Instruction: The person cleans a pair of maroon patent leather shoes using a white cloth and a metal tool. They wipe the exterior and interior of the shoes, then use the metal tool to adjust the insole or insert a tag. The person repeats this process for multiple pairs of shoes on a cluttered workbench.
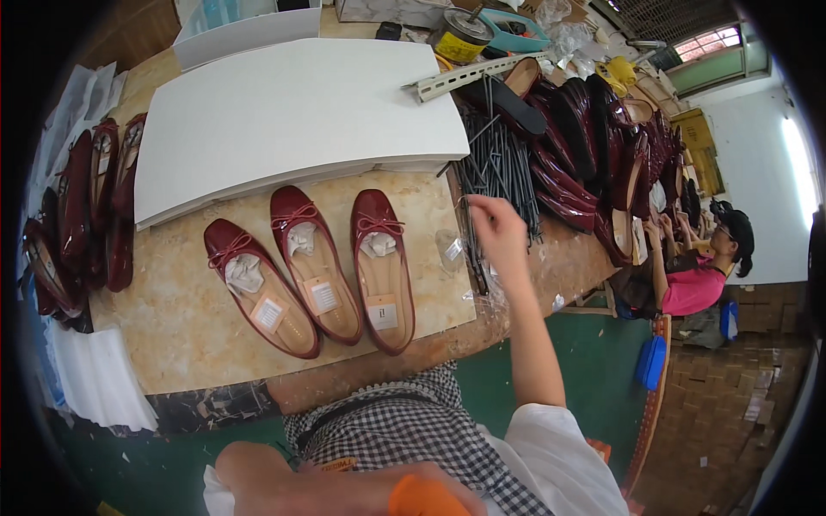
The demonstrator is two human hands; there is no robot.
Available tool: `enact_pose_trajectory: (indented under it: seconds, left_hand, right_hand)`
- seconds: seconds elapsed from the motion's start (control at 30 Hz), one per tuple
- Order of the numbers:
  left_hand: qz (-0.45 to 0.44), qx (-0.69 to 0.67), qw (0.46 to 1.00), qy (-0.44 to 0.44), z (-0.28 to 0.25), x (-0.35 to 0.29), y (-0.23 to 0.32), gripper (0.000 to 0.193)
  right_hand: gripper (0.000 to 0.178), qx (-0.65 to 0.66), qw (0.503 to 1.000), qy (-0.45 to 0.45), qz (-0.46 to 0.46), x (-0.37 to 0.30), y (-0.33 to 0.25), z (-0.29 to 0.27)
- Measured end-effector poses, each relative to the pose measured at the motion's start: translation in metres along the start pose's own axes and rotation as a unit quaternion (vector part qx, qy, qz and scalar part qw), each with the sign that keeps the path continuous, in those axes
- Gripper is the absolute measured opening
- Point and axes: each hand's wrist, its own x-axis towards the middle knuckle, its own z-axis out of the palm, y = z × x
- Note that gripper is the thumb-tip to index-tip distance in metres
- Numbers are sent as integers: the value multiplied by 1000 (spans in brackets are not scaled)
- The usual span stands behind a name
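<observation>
My right hand (501,234) reaches over the table beside a bundle of thin dark rods (502,159). Its thumb and forefinger are pinched together; a fine strand shows at their tips, too faint to name. At the bottom edge my left hand (361,492) lies across my body, next to something orange (434,497); its fingers are hidden. Three dark red patent ballet flats stand before me: the left flat (225,230), the middle flat (291,206) and the right flat (373,205). Each has a bow, crumpled paper in the toe and a tag on the insole.
A stack of white board (292,120) lies behind the flats. More dark red shoes are heaped at the left (76,202) and right (572,142). A slotted metal bar (473,76) and a tin (463,36) are at the back. Another person (695,284) works at far right.
</observation>
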Motion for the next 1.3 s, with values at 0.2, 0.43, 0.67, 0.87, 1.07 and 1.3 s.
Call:
enact_pose_trajectory:
  seconds: [0.2,0.43,0.67,0.87,1.07,1.3]
  left_hand:
    - [-107,59,992,-18,-18,3,24,45]
    - [-137,685,491,520,-100,-113,81,39]
    - [-181,599,563,540,-144,-158,39,54]
    - [-48,69,862,499,-120,-134,21,71]
    - [-77,379,746,542,-130,-111,17,80]
    - [-58,434,758,483,-129,-111,12,91]
  right_hand:
    - [20,-290,954,37,60,34,73,-22]
    - [26,87,983,29,162,56,38,-52]
    - [28,262,956,-50,124,-5,-81,-19]
    - [45,274,927,-249,55,-58,-166,25]
    - [37,252,895,-365,43,-55,-184,26]
    - [34,290,892,-344,50,-45,-195,35]
